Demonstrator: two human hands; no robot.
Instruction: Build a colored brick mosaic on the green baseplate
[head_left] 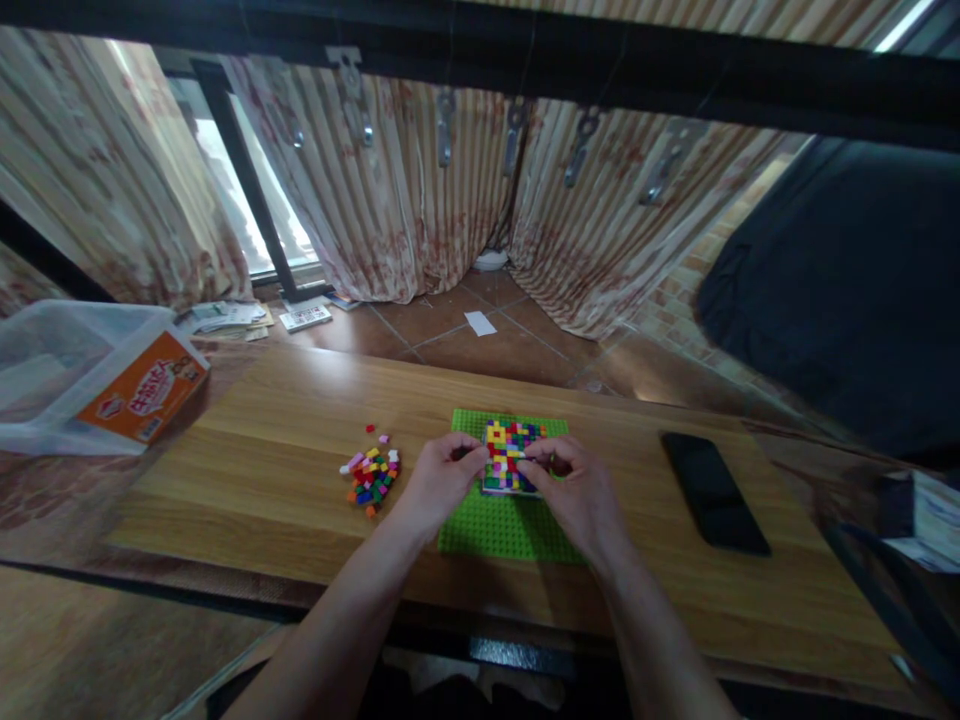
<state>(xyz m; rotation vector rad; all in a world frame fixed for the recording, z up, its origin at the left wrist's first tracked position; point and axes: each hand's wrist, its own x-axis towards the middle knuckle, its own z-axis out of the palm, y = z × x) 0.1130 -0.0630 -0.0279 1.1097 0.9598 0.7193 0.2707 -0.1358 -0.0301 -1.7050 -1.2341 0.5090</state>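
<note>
A small panel covered in multicoloured toy building bricks (506, 436) sits on a green studded baseplate (499, 535) on the wooden table. My left hand (442, 482) grips the panel's left edge, its thumb and index finger close together. From the other side, my right hand (581, 488) reaches over the panel with thumb and fingers pinched near its surface. Whatever lies between those right fingertips is too small to make out. Left of my left hand is a loose pile of small coloured bricks (367, 480).
A black phone (714, 492) lies on the table (255, 450) at the right. Beyond its left end stands a clear plastic bin (75, 385) with an orange label. Papers (229, 318) lie near it. Striped curtains hang behind, above a tiled floor (442, 325) with a white card (480, 323).
</note>
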